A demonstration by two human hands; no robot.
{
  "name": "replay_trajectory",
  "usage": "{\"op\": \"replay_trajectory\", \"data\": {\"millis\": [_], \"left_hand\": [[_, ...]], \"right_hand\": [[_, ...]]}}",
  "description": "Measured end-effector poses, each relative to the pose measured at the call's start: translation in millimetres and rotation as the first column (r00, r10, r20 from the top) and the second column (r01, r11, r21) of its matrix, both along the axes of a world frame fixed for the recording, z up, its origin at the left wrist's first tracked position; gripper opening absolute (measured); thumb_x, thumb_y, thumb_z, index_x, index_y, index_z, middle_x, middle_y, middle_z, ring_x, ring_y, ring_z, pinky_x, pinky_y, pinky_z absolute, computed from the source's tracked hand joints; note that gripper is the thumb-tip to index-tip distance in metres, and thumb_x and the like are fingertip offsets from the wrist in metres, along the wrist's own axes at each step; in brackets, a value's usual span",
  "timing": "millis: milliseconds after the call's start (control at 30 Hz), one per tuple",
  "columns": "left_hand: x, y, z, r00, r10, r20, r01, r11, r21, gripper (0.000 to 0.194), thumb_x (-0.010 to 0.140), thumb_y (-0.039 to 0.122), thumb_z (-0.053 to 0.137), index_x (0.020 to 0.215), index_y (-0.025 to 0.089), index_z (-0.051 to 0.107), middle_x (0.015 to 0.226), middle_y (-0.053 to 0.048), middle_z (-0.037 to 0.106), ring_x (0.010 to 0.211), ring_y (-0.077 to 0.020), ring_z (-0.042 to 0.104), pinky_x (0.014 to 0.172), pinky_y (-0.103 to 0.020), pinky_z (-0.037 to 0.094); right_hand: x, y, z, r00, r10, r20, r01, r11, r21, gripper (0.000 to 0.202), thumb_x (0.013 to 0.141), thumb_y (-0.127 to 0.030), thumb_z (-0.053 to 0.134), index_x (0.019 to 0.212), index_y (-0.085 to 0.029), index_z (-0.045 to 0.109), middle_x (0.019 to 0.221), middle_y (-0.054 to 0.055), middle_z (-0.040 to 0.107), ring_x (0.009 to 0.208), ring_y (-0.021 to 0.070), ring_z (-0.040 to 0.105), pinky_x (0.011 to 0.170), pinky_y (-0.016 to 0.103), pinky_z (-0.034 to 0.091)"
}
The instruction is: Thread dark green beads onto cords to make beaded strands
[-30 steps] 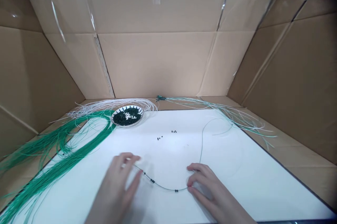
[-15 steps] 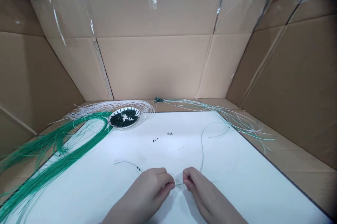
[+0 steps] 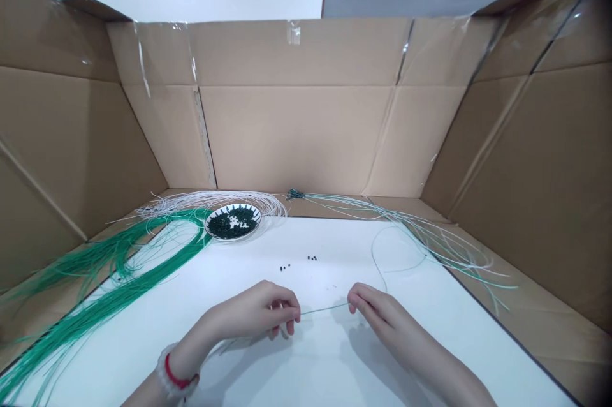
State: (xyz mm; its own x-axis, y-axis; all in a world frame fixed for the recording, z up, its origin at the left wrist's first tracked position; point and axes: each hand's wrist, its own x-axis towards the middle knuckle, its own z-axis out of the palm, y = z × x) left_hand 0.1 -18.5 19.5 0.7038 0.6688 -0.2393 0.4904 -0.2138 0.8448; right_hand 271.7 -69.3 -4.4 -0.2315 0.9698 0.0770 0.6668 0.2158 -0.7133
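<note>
1. Two hands on one thin green cord [image 3: 325, 309]: I've got the left hand [image 3: 297, 314] pinching it, right hand [image 3: 350, 305] pinching it too.
2. My guess on handling: super light, bendy, maybe a bit slippery, so I'd just pinch it lightly, with holds close together so the span doesn't sag.
3. Cord's over the worktop [image 3: 310, 365], right of the plate [image 3: 258, 220] and on its near side; the bare stretch runs between the hands, touching both.
4. Loose dark beads [image 3: 281, 268] lie right of the plate too, slightly nearer than it.
</note>
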Motion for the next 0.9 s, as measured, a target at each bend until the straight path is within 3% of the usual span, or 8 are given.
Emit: {"op": "replay_trajectory", "data": {"millis": [200,300,400,467,567,667,800,900], "left_hand": [[5.1,16.2,-13.7,0.998,-0.025,-0.051,0.021,0.997,-0.073,0.028,0.090,0.037,0.049,0.077,0.017,0.065,0.076,-0.004,0.072,0.045,-0.0132,0.059,0.043,-0.023,0.047],[2.7,12.7,-5.8,0.998,0.021,-0.063,-0.017,0.998,0.055,0.034,0.093,0.040,0.048,0.083,0.017,0.072,0.085,-0.006,0.074,0.074,-0.0222,0.071,0.069,-0.032,0.056],[-9.0,-2.9,5.4,0.986,0.148,-0.071,-0.126,0.959,0.254,0.033,0.094,0.037,0.050,0.114,0.021,0.070,0.120,-0.010,0.069,0.115,-0.0291,0.061,0.102,-0.042,0.044],[-19.8,-18.1,7.0,0.966,0.239,-0.095,-0.193,0.920,0.341,0.036,0.093,0.032,0.052,0.125,0.020,0.063,0.128,-0.014,0.063,0.121,-0.0318,0.056,0.107,-0.049,0.039],[-33.7,-40.6,-5.9,0.929,0.345,-0.133,-0.250,0.850,0.463,0.028,0.088,0.023,0.058,0.114,0.020,0.066,0.118,-0.013,0.063,0.112,-0.0314,0.059,0.099,-0.049,0.047],[-41.5,-55.4,-32.9,0.903,0.407,-0.138,-0.261,0.774,0.577,0.017,0.086,0.018,0.060,0.100,0.021,0.069,0.109,-0.011,0.066,0.101,-0.0289,0.064,0.089,-0.044,0.055],[-44.6,-59.6,-65.6,0.913,0.406,-0.033,-0.283,0.691,0.665,0.018,0.093,0.016,0.052,0.095,0.021,0.070,0.098,-0.010,0.069,0.091,-0.0263,0.066,0.081,-0.040,0.057],[-42.5,-57.7,-73.9,0.923,0.383,0.029,-0.303,0.681,0.666,0.020,0.095,0.015,0.049,0.087,0.021,0.066,0.090,-0.008,0.069,0.086,-0.0246,0.066,0.077,-0.038,0.057]], "right_hand": [[20.7,12.3,-7.8,0.993,-0.018,0.116,0.014,0.999,0.037,0.034,0.102,-0.028,0.030,0.081,-0.023,0.055,0.076,0.001,0.059,0.071,0.0193,0.058,0.068,0.029,0.049],[27.2,15.5,-13.1,0.986,-0.026,0.163,0.021,0.999,0.034,0.033,0.101,-0.028,0.032,0.079,-0.023,0.056,0.076,0.001,0.061,0.073,0.0202,0.062,0.070,0.031,0.052],[30.5,14.3,-18.4,0.979,-0.039,0.199,0.034,0.999,0.032,0.035,0.101,-0.030,0.035,0.076,-0.022,0.059,0.077,0.003,0.064,0.075,0.0217,0.065,0.071,0.034,0.055],[32.4,10.9,-20.7,0.975,-0.046,0.216,0.037,0.998,0.047,0.037,0.101,-0.031,0.036,0.078,-0.023,0.064,0.082,0.005,0.067,0.082,0.0241,0.067,0.077,0.038,0.056],[30.7,4.2,-20.4,0.964,-0.116,0.241,0.089,0.989,0.118,0.033,0.099,-0.030,0.041,0.097,-0.019,0.072,0.110,0.016,0.069,0.108,0.0358,0.063,0.093,0.056,0.050],[10.7,-2.0,-14.5,0.958,-0.156,0.240,0.111,0.976,0.189,0.038,0.098,-0.027,0.042,0.124,-0.011,0.064,0.132,0.025,0.058,0.122,0.0418,0.055,0.100,0.066,0.042],[-48.6,-6.9,-5.9,0.971,0.089,0.221,-0.131,0.974,0.184,0.021,0.099,-0.022,0.053,0.115,-0.026,0.067,0.117,0.005,0.067,0.109,0.0222,0.064,0.098,0.039,0.052],[-91.2,-7.6,-8.6,0.953,0.187,0.239,-0.234,0.954,0.186,0.022,0.091,-0.009,0.065,0.108,-0.023,0.069,0.108,0.004,0.069,0.101,0.0229,0.064,0.089,0.038,0.054]]}}
